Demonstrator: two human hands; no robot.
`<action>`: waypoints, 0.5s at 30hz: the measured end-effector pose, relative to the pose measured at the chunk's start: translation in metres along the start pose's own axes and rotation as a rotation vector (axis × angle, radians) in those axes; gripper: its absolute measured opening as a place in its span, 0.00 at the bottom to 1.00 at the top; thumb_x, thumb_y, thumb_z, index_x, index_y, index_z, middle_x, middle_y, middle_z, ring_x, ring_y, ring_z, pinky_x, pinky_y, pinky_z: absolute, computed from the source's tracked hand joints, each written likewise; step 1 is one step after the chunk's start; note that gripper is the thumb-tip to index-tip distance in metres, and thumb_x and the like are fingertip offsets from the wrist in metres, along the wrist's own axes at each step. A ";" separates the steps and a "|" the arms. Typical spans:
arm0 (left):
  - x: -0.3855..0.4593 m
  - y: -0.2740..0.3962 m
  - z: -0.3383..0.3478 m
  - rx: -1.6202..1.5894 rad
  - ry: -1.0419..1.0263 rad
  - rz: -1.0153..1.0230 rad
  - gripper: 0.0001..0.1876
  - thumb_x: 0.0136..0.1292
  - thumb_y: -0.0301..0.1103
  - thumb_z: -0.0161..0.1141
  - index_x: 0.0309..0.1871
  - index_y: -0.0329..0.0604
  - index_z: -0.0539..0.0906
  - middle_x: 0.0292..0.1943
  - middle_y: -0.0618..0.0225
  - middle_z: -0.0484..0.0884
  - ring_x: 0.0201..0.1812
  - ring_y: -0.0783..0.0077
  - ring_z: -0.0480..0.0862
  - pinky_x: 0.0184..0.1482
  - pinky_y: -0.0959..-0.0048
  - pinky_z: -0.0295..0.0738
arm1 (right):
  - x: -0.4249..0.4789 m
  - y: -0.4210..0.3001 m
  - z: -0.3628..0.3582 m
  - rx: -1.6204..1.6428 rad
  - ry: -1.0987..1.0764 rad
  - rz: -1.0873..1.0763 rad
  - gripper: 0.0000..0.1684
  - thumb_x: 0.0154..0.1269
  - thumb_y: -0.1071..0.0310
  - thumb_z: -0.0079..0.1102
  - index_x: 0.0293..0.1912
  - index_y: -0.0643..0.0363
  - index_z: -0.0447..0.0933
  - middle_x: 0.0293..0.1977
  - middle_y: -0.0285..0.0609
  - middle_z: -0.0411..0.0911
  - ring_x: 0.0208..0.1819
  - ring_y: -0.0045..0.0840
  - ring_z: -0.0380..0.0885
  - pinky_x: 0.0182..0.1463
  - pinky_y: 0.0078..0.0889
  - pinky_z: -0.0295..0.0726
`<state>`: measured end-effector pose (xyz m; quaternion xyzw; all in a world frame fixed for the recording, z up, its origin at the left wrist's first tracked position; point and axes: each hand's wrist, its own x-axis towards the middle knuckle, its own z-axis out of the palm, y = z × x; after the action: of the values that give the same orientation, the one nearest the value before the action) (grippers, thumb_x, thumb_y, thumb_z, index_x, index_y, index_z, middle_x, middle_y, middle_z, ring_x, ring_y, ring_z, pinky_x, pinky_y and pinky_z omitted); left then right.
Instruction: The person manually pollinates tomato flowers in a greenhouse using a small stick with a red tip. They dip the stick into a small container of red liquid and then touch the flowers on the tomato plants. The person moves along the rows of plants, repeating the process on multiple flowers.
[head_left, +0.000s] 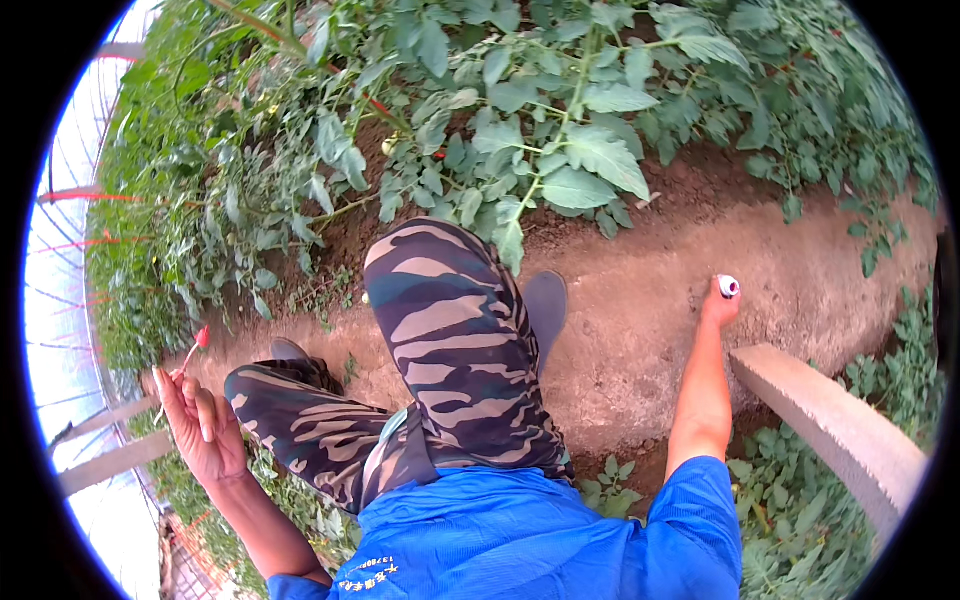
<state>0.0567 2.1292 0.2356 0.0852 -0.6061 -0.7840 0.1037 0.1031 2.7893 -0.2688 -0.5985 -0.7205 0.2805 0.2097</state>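
Note:
On the left side, raised above the path, my left hand (202, 427) pinches a thin pale stick (189, 358) between thumb and fingers. Its red, bulb-like tip (202, 337) points up and away from me; whether it is a brush or a swab is unclear. My right hand (721, 307) reaches out to the right, low over the bare soil, closed around a small bottle (727, 286). Only the bottle's white neck with a dark round opening shows; the fingers hide its body. Tomato plants (570, 150) with broad green leaves stand before me, one leafy stem hanging over my raised knee.
A pale concrete-like beam (825, 420) slants up at the right, close to my right forearm. Packed soil (622, 337) forms a path under my feet. More tomato plants (795, 510) grow behind me. Greenhouse film and frame (71, 247) rise at the far left.

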 end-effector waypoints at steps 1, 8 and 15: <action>-0.001 0.001 0.000 0.005 0.022 0.010 0.20 0.82 0.42 0.43 0.53 0.34 0.79 0.35 0.67 0.82 0.12 0.88 0.61 0.14 0.85 0.54 | 0.000 0.002 0.002 0.004 -0.004 -0.014 0.33 0.47 0.53 0.81 0.52 0.56 0.82 0.42 0.44 0.87 0.44 0.34 0.86 0.51 0.39 0.82; -0.008 0.009 -0.001 -0.062 0.074 0.012 0.20 0.83 0.42 0.39 0.50 0.37 0.79 0.33 0.69 0.81 0.11 0.87 0.61 0.15 0.83 0.55 | 0.050 0.041 0.010 0.119 -0.147 -0.049 0.42 0.44 0.52 0.83 0.56 0.63 0.77 0.47 0.46 0.85 0.47 0.35 0.85 0.55 0.38 0.81; -0.011 0.019 -0.039 -0.088 0.236 0.070 0.19 0.81 0.45 0.45 0.47 0.40 0.81 0.32 0.71 0.81 0.11 0.88 0.61 0.15 0.84 0.54 | -0.018 -0.001 -0.049 -0.333 0.002 -0.057 0.49 0.51 0.51 0.78 0.66 0.66 0.69 0.61 0.53 0.77 0.58 0.41 0.79 0.66 0.40 0.73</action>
<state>0.0786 2.0907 0.2441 0.1512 -0.5572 -0.7903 0.2051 0.1371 2.7789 -0.2312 -0.6045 -0.7735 0.1507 0.1161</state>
